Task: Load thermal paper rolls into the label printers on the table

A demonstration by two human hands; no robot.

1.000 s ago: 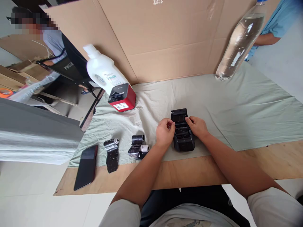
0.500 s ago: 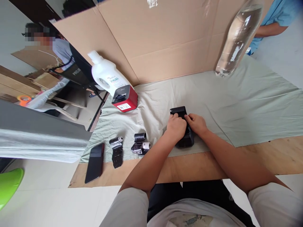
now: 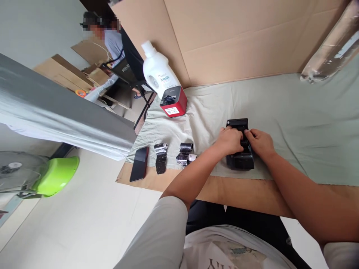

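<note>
A black handheld device [image 3: 240,161], resembling a card payment terminal, lies on the cloth in front of me. Its upper part looks opened, showing a hollow in the middle. My left hand [image 3: 231,140] reaches over its left side with fingers curled into that hollow; the fingertips are partly hidden. At the right edge, my right hand [image 3: 261,142] grips the device, thumb on top and the other fingers out of sight. Left of my forearm lie a black roll with a loose tail [image 3: 160,157] and another black roll [image 3: 186,147] beside a white-cored one [image 3: 192,157].
A phone [image 3: 139,164] lies near the table's left corner. Behind stand a red and black box-shaped printer [image 3: 179,104] and a white detergent bottle [image 3: 159,69] against a cardboard wall [image 3: 224,41]. A clear bottle [image 3: 328,56] is at the far right. A person sits beyond, at left.
My view has swung left, so everything sits further right in the picture. The device's upper section now appears more open, with my left fingers deeper in it. Both hands stay on it.
</note>
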